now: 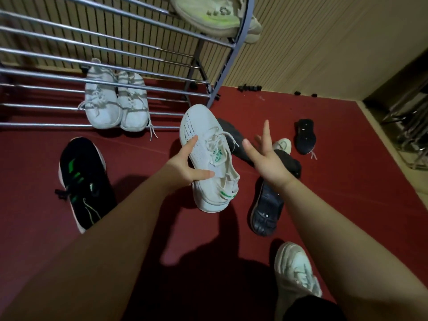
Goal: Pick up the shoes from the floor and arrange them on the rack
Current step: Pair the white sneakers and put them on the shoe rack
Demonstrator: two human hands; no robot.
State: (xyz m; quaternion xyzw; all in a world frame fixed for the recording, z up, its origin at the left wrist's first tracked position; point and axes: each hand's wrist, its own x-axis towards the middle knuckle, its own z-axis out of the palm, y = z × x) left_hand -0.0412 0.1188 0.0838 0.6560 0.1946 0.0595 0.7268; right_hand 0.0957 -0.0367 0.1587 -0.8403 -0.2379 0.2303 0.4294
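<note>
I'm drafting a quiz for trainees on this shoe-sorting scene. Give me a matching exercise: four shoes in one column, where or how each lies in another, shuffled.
1 green-logo white shoe
2 black green-striped shoe
3 white laced pair
4 nearest navy shoe

A sole up on floor
B gripped by left hand
C on lower bars of the rack
D upright on floor

Pairs: 1-B, 2-D, 3-C, 4-A.

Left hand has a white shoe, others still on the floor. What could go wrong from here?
The left hand grips the white shoe by one side; it could slip. Its loose laces could snag on the rack bars. The pale shoe on the top tier overhangs the rack's end, so a bump might knock it down.
</note>
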